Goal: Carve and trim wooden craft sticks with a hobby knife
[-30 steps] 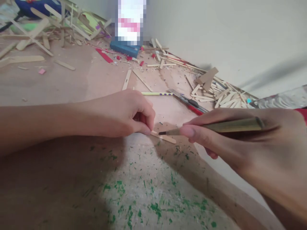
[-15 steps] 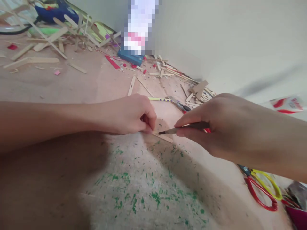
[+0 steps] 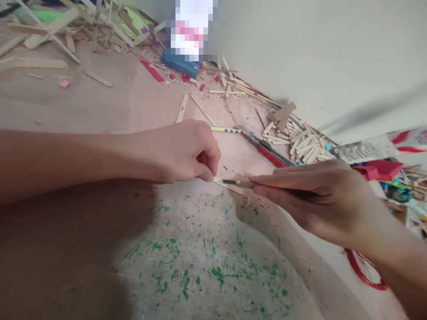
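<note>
My left hand [image 3: 196, 153] is closed, its fingertips pinching one end of a wooden craft stick [image 3: 233, 188] against the table. Most of that end is hidden under the fingers. My right hand [image 3: 307, 195] grips a slim craft knife [image 3: 245, 183] with a dark handle, its short blade pointing left. The blade tip lies at the stick, close to my left fingertips; whether it cuts into the wood I cannot tell. Beyond the hands lie a yellow strip with purple dots [image 3: 227, 130] and a red box cutter [image 3: 267, 149].
A pile of craft sticks [image 3: 308, 144] sits by the wall at right, near a clear plastic tube [image 3: 367, 147]. Red-handled scissors [image 3: 365, 271] lie partly under my right arm. At the back stand a blue block [image 3: 182, 64] and a jumble of sticks [image 3: 56, 29].
My right hand has moved lower and to the right, its wrist turned, and the blade lies flatter along the stick. My left hand keeps its pinch. The view has shifted slightly.
</note>
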A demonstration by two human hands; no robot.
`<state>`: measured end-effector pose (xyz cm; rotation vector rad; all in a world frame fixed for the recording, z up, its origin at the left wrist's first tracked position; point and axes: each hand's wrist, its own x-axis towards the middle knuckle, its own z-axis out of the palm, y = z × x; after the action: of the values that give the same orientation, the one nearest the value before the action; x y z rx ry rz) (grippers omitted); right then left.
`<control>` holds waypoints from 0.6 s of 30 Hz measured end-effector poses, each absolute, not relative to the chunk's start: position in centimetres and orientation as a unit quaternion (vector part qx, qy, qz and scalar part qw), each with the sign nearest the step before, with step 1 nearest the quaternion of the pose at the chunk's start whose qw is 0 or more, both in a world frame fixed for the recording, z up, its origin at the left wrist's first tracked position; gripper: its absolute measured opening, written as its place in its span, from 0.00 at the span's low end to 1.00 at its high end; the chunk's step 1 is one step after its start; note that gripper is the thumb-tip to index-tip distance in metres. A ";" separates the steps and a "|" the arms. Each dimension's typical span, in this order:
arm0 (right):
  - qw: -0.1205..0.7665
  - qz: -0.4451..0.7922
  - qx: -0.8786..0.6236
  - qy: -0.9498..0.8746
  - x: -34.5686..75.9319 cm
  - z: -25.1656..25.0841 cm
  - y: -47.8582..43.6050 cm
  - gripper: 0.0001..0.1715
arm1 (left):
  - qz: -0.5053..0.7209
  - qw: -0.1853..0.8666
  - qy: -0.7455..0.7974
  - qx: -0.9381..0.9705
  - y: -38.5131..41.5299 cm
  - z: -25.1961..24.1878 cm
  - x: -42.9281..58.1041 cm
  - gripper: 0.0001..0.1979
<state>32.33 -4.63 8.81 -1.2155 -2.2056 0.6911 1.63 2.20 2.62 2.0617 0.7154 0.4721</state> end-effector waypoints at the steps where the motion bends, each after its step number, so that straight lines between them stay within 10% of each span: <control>1: 0.237 0.230 -0.405 -0.853 32.9 7.9 -5.1 0.08 | 0.193 0.440 0.287 0.829 2.2 2.6 1.6 0.10; 14: 0.073 0.221 -0.356 -0.905 31.7 11.3 -3.9 0.23 | 0.189 0.439 0.271 0.835 2.3 2.5 0.9 0.09; 18: 0.164 0.195 -0.375 -0.891 32.3 8.6 -5.4 0.12 | 0.200 0.438 0.276 0.832 2.3 2.5 1.1 0.09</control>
<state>32.31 -5.37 8.62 -1.0694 -2.5412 0.5571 1.07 2.31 2.48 2.0670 0.6868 0.4980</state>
